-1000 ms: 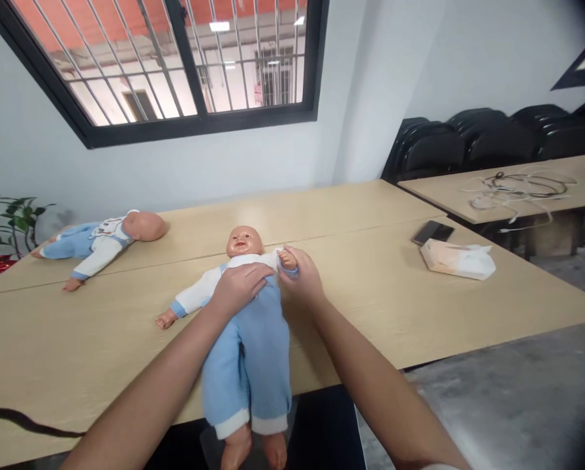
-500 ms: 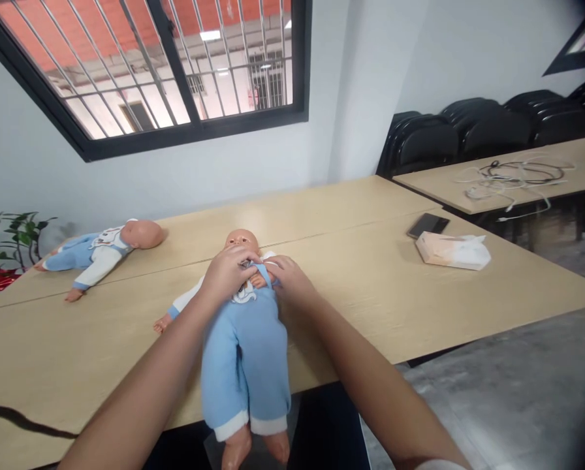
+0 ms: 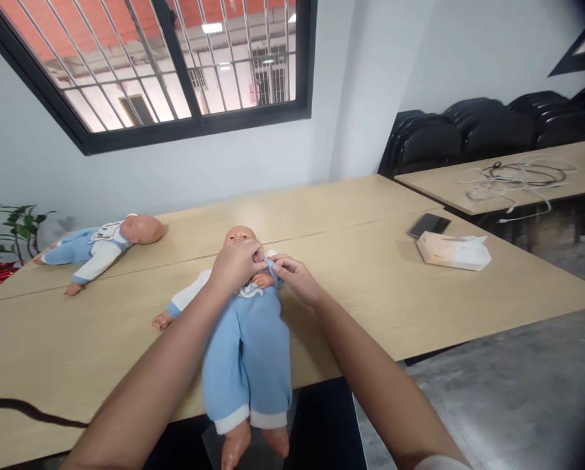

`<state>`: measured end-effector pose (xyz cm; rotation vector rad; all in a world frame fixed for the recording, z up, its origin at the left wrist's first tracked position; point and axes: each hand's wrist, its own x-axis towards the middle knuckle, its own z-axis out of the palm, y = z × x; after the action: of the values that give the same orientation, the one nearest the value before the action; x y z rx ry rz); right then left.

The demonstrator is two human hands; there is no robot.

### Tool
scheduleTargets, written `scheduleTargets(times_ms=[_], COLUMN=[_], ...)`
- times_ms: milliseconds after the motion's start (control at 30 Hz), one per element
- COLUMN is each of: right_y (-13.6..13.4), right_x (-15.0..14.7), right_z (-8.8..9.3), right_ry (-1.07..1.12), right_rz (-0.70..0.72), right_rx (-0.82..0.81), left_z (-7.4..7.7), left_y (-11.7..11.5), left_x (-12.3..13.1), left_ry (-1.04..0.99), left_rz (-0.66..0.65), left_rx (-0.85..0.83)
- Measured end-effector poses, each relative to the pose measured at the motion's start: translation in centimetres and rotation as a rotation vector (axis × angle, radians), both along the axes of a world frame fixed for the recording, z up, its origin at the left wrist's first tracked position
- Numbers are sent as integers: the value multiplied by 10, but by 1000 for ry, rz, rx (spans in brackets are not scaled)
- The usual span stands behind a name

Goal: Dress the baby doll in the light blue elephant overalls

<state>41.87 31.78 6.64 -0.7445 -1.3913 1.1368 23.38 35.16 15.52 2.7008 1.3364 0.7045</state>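
Seemingly, the step in hand is fine finger work on the blue strap (image 3: 269,264) of the overalls (image 3: 267,362) worn by the baby doll (image 3: 248,310). The doll is laid face up at the front edge of the tabletop (image 3: 361,281), its feet hung past that edge and its head pointed toward the far edge. By the right hand (image 3: 296,275), the strap is held in a narrow grip between thumb and fingertips. By the left hand (image 3: 238,264), the chin and upper chest are covered, its fingers curled beside the strap; whether anything is pinched there cannot be told.

For good control, the strap is best drawn flat and untwisted, with light tension only, since knit cloth is likely to stretch. The doll's bent arm is folded across the chest, its small hand (image 3: 262,281) just below the strap, and should be cleared so that no cloth is snagged on the fingers. With the legs unsupported over the front edge, steady downward pressure on the chest is advised, lest the body be dragged off the tabletop.
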Motion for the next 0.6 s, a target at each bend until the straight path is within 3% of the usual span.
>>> scheduleTargets(times_ms=[200, 367, 500, 600], right_y=[-2, 0, 2, 0], right_x=[6, 4, 2, 3], right_z=[2, -3, -6, -3], right_ry=[-19, 51, 58, 10], right_rz=[34, 64, 14, -6], right_rx=[-68, -98, -115, -110], left_z=[8, 16, 7, -4], left_y=[-4, -39, -67, -70], left_x=[-2, 1, 11, 13], left_ry=[50, 88, 252, 341], left_rz=[60, 150, 224, 227], left_rx=[-81, -210, -106, -67])
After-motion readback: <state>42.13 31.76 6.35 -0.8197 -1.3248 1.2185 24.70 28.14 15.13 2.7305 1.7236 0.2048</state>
